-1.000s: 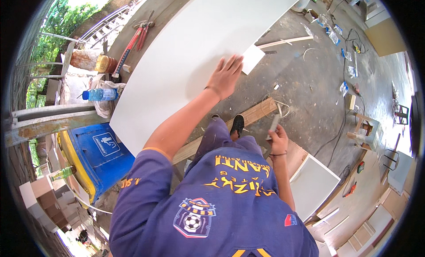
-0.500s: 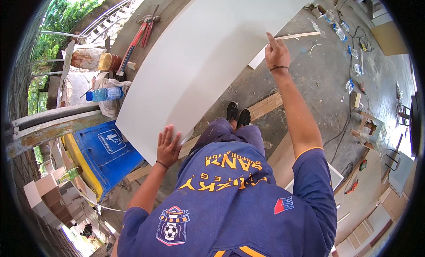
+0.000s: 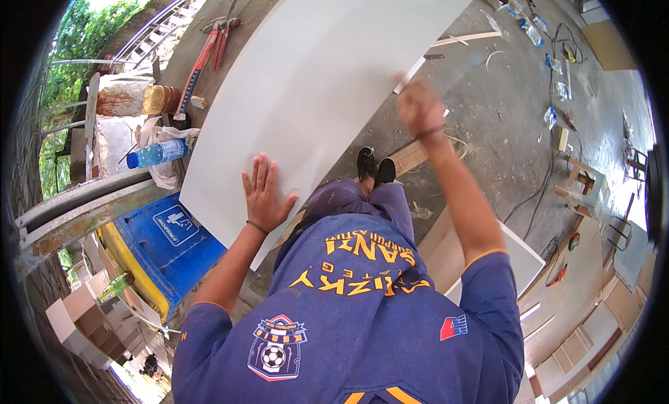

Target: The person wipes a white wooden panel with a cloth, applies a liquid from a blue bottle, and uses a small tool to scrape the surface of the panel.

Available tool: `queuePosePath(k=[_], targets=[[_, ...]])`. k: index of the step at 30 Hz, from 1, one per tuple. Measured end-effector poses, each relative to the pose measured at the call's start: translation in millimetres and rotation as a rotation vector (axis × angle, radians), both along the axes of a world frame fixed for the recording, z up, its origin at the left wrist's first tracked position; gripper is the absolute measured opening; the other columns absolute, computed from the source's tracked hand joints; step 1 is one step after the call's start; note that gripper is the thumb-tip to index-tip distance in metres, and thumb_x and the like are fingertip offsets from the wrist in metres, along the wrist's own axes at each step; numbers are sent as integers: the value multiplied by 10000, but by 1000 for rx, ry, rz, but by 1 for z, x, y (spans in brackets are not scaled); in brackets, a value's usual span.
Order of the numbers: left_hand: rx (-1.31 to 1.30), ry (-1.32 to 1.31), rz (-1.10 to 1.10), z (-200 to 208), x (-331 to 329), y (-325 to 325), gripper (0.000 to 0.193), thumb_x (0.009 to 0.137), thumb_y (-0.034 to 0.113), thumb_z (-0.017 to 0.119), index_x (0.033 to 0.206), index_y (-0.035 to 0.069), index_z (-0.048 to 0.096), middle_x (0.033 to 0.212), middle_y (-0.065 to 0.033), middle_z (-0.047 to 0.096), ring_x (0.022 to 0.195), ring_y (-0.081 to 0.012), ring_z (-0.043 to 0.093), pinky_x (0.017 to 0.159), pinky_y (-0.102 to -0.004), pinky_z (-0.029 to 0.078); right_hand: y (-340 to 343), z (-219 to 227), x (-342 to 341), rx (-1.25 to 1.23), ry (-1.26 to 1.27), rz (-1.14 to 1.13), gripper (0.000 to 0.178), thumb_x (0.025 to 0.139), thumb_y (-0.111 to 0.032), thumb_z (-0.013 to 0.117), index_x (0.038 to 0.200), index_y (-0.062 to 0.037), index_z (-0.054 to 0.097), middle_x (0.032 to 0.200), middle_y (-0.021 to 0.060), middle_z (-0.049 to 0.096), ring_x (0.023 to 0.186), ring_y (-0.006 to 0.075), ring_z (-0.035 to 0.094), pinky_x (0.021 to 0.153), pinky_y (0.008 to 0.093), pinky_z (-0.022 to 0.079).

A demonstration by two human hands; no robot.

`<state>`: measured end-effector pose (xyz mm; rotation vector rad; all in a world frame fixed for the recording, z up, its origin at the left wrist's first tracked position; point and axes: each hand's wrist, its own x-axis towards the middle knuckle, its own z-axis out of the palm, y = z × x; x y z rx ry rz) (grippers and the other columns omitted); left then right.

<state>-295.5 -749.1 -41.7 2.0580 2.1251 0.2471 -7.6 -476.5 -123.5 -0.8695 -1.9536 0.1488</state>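
"Panel (image 3: pixel 306 90) could slide or tip, I think. From what cause?"

"Maybe uneven pressure: left hand (image 3: pixel 263 203) lies flat on its near end, fingers spread. Right hand (image 3: pixel 420 108) is by the right edge, too blurred; I cannot tell what its fingers do."

"And how does the panel look?"

"Long, pale, smooth, softly shadowed. It runs from near left, beside the blue bin (image 3: pixel 171 256), toward far middle."

A woodworking shop: red-handled hammer (image 3: pixel 201 70) left of the white panel (image 3: pixel 300 90), wood strip (image 3: pixel 468 38) on concrete floor (image 3: pixel 502 125) rightward.
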Motion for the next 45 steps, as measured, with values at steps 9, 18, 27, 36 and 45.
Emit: queuePosePath(k=[9, 18, 27, 36, 45], targets=[[-66, 8, -57, -9, 11, -34, 755, 843, 530, 557, 1387, 41, 368, 1504, -180, 234, 1419, -307, 152, 1135, -460, 11, -129, 27, -37, -433, -303, 312, 566, 710, -30, 543, 1207, -294, 603, 782, 67, 538, 762, 268, 547, 608, 367, 519], [-30, -7, -15, -4, 24, -28, 583, 871, 370, 545, 1365, 88, 420, 1507, -174, 236, 1418, -321, 157, 1130, -485, 21, 97, 36, 43, -184, -425, -270, 432, 764, -53, 565, 1173, -191, 574, 818, 106, 551, 764, 296, 560, 622, 400, 493], [32, -43, 115, -12, 71, 3, 418, 885, 206, 518, 1301, 163, 528, 1503, -132, 272, 1422, -309, 155, 1123, -506, -19, -61, 59, -24, -400, -502, 356, 441, 761, -103, 523, 1184, -204, 598, 939, 122, 600, 870, 318, 599, 723, 404, 528], [49, -52, 90, -15, 112, 76, 445, 849, 112, 497, 1286, 184, 546, 1491, -101, 311, 1419, -285, 178, 1101, -556, -59, 197, 31, 80, -204, -542, -284, 313, 814, -90, 522, 1074, -222, 637, 811, 121, 589, 743, 313, 604, 621, 437, 508], [52, 11, 158, -16, 132, 95, 424, 869, 97, 471, 1272, 205, 549, 1480, -32, 345, 1417, -249, 196, 1105, -563, -23, 48, 60, 14, -310, -461, 340, 382, 700, -41, 545, 1048, -153, 657, 822, 106, 590, 764, 291, 579, 703, 385, 495]])
